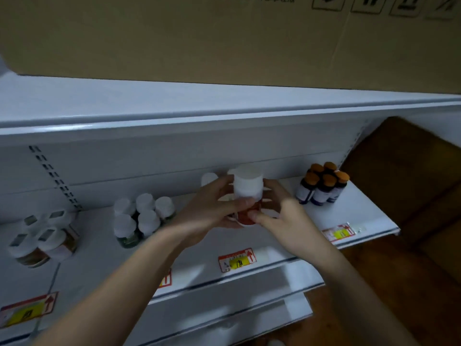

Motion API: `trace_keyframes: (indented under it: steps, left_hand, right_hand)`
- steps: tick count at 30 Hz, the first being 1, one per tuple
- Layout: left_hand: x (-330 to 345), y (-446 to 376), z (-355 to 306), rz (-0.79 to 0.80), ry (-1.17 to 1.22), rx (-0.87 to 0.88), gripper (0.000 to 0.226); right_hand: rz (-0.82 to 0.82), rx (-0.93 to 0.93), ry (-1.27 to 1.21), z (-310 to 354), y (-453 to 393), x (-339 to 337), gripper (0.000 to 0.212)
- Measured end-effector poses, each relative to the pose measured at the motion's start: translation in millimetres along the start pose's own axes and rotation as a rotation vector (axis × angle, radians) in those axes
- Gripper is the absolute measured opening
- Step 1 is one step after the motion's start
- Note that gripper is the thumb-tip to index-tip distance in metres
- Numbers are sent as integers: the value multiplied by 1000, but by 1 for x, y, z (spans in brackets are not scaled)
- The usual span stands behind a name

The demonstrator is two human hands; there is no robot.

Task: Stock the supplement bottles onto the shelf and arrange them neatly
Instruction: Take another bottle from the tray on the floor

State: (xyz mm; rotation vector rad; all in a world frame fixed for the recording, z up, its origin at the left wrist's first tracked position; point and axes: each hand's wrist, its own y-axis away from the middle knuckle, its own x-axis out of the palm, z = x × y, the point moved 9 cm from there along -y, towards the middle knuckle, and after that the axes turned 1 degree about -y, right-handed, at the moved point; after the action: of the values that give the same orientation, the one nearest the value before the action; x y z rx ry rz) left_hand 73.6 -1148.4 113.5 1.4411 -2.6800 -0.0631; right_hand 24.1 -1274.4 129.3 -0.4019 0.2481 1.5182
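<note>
A red-orange supplement bottle [248, 196] with a wide white cap is held upright between both hands, just above the white shelf [354, 216]. My left hand [209, 211] grips its left side, thumb across the front. My right hand [282, 216] grips its right side and bottom. Behind it, two more white caps [209, 178] show; their bodies are hidden by my hands. A cluster of several green bottles with white caps [143, 218] stands to the left. Several dark bottles with orange caps [323, 184] stand to the right.
Amber bottles with white flip caps [42, 240] stand at the far left. Price tags [237, 259] run along the shelf's front edge. A large cardboard box [224, 36] sits on the upper shelf. Lower shelves and a wooden floor [411, 270] lie below and right.
</note>
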Motion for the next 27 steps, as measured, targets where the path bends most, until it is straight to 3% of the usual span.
trace_keyframes:
  steps: [5, 9, 11, 18, 27]
  left_hand:
    - [60, -10, 7, 231, -75, 20, 55]
    - [128, -14, 16, 370, -95, 2, 57]
    - [170, -15, 20, 450, -105, -11, 55]
    - [335, 10, 36, 740, -180, 16, 45]
    - [595, 113, 96, 1137, -245, -54, 47]
  right_hand:
    - [-95, 178, -98, -27, 53, -40, 40]
    - [-402, 341, 78, -56, 110, -108, 16]
    - [-542, 416, 194, -71, 147, -139, 28]
    - [-713, 794, 585, -117, 294, -212, 40]
    - [-927, 1155, 469, -188, 552, -281, 41]
